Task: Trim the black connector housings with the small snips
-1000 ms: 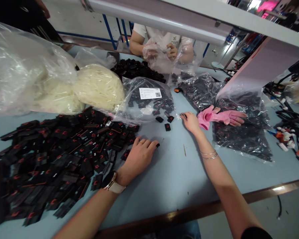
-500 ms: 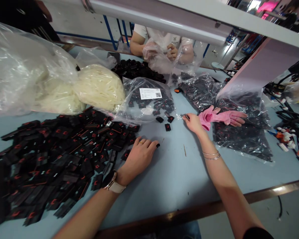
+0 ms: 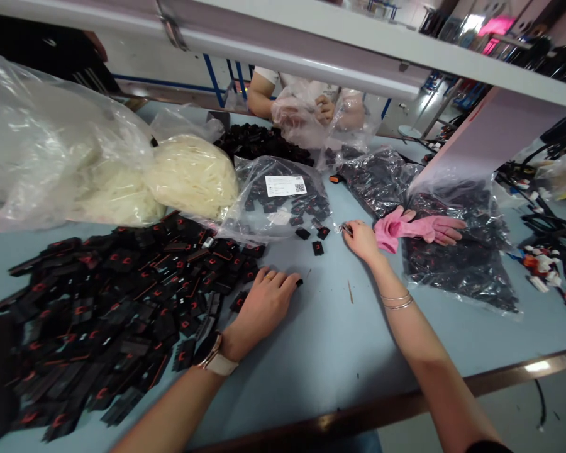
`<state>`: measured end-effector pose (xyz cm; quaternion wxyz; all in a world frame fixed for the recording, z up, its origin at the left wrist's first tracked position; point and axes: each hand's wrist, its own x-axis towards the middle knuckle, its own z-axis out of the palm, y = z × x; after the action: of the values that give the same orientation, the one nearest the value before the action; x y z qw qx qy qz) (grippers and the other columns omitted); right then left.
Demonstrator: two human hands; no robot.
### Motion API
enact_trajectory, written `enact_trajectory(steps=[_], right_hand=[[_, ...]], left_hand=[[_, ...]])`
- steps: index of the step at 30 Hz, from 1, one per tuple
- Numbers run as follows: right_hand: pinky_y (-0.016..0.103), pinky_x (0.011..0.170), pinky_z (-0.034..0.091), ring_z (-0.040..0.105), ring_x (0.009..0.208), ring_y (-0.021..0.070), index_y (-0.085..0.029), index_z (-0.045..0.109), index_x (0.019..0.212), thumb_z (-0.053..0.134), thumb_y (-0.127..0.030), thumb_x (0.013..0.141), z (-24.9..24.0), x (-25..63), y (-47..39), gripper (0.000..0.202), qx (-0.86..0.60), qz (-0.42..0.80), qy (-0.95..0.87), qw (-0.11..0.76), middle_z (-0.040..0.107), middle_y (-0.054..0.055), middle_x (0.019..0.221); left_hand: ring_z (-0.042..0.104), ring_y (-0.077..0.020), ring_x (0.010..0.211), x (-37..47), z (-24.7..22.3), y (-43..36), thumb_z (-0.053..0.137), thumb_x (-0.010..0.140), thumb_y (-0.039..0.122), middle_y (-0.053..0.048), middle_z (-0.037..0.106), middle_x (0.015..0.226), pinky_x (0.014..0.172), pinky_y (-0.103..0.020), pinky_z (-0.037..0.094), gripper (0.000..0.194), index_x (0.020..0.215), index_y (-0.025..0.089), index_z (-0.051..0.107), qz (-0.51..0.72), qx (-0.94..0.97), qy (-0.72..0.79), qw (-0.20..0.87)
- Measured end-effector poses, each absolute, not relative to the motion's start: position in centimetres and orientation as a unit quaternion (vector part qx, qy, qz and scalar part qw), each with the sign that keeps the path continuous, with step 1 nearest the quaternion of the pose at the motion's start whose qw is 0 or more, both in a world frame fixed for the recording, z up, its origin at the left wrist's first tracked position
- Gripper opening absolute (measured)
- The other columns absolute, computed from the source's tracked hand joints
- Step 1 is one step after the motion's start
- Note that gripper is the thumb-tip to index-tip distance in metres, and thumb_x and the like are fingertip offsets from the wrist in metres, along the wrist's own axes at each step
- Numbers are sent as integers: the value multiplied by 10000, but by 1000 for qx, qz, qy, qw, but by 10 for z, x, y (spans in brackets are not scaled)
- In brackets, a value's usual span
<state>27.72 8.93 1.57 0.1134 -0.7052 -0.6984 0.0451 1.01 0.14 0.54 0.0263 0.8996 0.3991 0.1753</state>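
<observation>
My left hand (image 3: 266,305) is palm down beside the large pile of black parts with red marks (image 3: 122,302). A small black piece (image 3: 299,283) shows at its fingertips, pinched by the thumb side. Farther right, my right hand (image 3: 362,240) is closed on a small, dark, shiny object (image 3: 347,229), too small to name, next to a pink glove (image 3: 396,229). Between the hands and a clear labelled bag (image 3: 285,185), a few loose black parts (image 3: 317,248) lie on the blue table (image 3: 330,352).
Bags of cream-coloured pieces (image 3: 193,179) stand at the left. Bags of black parts (image 3: 462,270) lie at the right, near cables (image 3: 556,220). An orange-tipped tool (image 3: 336,179) lies behind my right hand. Across the table, a person's hands (image 3: 324,110) handle clear plastic. A shelf (image 3: 405,44) crosses above.
The whole view has shifted slightly, so things sit a little lower in the picture. My right hand has moved slightly left; my left hand keeps nearly the same place and pose.
</observation>
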Motion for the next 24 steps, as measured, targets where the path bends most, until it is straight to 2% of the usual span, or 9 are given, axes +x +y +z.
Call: enact_trajectory(steps=[2, 5, 9, 12, 16, 20, 24], right_hand=[[262, 671, 378, 556, 746, 178, -142, 663, 880, 471, -261, 823, 14, 277, 89, 233, -715, 54, -680, 157, 650, 83, 837], [234, 597, 360, 493, 607, 130, -136, 643, 766, 491, -287, 776, 14, 274, 88, 215, -719, 100, -633, 270, 596, 22, 665], [206, 532, 327, 418, 534, 89, -137, 635, 733, 525, -290, 716, 20, 254, 81, 188, -658, 208, -620, 372, 520, -30, 582], [200, 509, 317, 409, 512, 76, -135, 664, 798, 547, -288, 722, 27, 231, 69, 207, -596, 304, -647, 367, 541, -34, 593], [194, 533, 344, 452, 540, 75, -152, 690, 837, 588, -303, 768, 34, 202, 51, 195, -543, 354, -696, 310, 606, -24, 647], [212, 654, 404, 569, 704, 109, -167, 691, 834, 573, -283, 828, 38, 189, 40, 165, -497, 353, -752, 249, 677, 16, 803], [242, 724, 422, 598, 773, 138, -159, 679, 844, 559, -276, 856, 39, 187, 37, 168, -474, 333, -790, 200, 684, 42, 843]], left_hand=[[569, -225, 778, 10, 5, 1, 369, 912, 142, -67, 627, 796, 884, -476, 420, 254, 1034, 161, 592, 171, 900, 399, 25], [578, -222, 770, 10, 4, 2, 373, 917, 157, -61, 634, 796, 877, -475, 430, 236, 1032, 167, 578, 182, 898, 400, 32], [604, -214, 805, 8, 4, 5, 383, 920, 195, -72, 644, 861, 831, -420, 472, 179, 1027, 170, 525, 244, 873, 414, 82], [613, -216, 846, 5, 1, 7, 407, 913, 226, -84, 635, 889, 758, -366, 503, 132, 986, 172, 503, 291, 845, 432, 117], [617, -209, 855, 2, -3, 9, 423, 908, 242, -75, 626, 893, 719, -336, 515, 122, 983, 181, 498, 304, 831, 442, 144], [620, -207, 852, 2, -5, 12, 433, 903, 232, -76, 631, 897, 727, -336, 517, 118, 987, 180, 497, 308, 831, 435, 156], [628, -190, 818, 1, -8, 13, 442, 897, 239, -68, 628, 888, 691, -304, 514, 97, 966, 184, 482, 318, 816, 448, 179]])
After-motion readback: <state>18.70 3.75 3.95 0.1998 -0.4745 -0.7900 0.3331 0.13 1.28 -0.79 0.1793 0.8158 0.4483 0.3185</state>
